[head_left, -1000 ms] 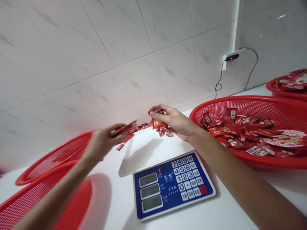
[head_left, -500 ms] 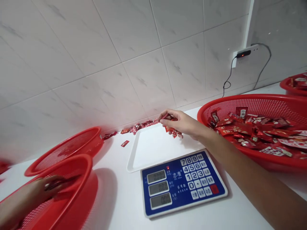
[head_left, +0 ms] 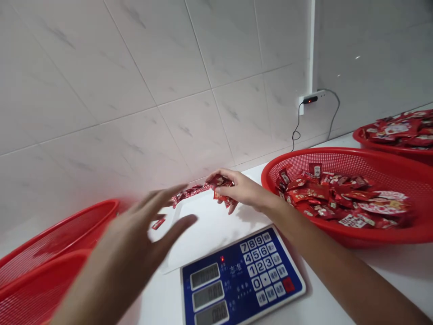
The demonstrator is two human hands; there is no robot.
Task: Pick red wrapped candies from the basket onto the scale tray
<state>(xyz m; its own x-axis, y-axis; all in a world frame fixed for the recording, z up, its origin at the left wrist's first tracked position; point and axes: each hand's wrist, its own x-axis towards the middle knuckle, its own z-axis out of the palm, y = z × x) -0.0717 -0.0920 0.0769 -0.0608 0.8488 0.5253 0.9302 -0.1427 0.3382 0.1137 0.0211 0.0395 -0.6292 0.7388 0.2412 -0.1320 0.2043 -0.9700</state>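
My right hand [head_left: 233,189] is closed around several small red packets [head_left: 221,192] above the far part of the white weighing tray [head_left: 192,225]. Blurred by motion, my left hand [head_left: 149,221] hangs over the tray's left side, thumb and fingers apart and nothing between them. The blue panel of the digital scale [head_left: 237,280] faces me, with number keys and three displays. Against the wall, behind the tray, lies a row of red packets [head_left: 191,193]. One loose packet [head_left: 158,224] shows beside my left thumb.
A red mesh basket [head_left: 341,155] with many packets stands on the right, another filled basket [head_left: 399,131] behind it. Two red baskets [head_left: 101,210] are at the left. A socket strip [head_left: 313,98] with cables is on the tiled wall.
My left hand has come out of the left red basket and moved right, over the tray, its fingers now spread. My right hand still holds the packets. The view has turned right.
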